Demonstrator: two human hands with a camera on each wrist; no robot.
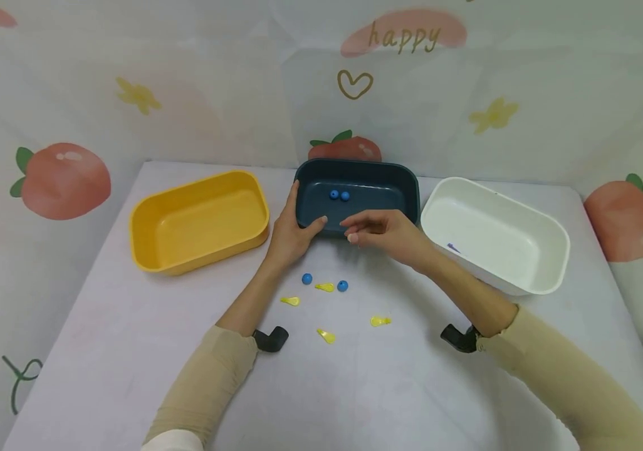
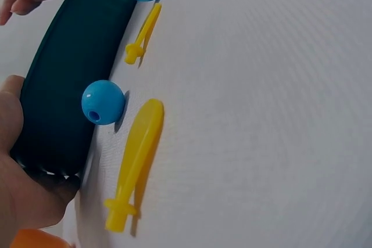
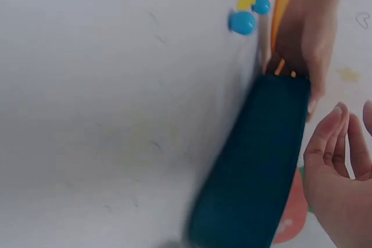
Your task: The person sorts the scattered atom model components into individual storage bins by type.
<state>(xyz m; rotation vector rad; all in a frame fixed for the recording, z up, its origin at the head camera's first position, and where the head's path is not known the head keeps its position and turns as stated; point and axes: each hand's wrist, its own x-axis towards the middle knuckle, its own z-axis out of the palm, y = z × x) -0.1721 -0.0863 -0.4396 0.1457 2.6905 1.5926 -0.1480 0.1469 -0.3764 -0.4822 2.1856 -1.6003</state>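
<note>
My left hand (image 1: 292, 233) grips the left end of the dark teal bin (image 1: 358, 165), thumb over the front rim and fingers along the outer side. Two blue beads (image 1: 339, 195) lie inside that bin. Over its front rim hovers my right hand (image 1: 386, 235), fingers loosely bent, with nothing visible between them in the right wrist view. In front of the bin, two more blue beads, a left one (image 1: 307, 279) and a right one (image 1: 343, 286), lie among several small yellow paddle-shaped pieces (image 2: 139, 149).
A yellow bin (image 1: 200, 228) stands to the left of the teal one. To the right, a white bin (image 1: 502, 232) holds a small purple piece (image 1: 454, 248). A printed cloth wall (image 1: 242, 94) rises behind the white-covered table (image 1: 321, 394).
</note>
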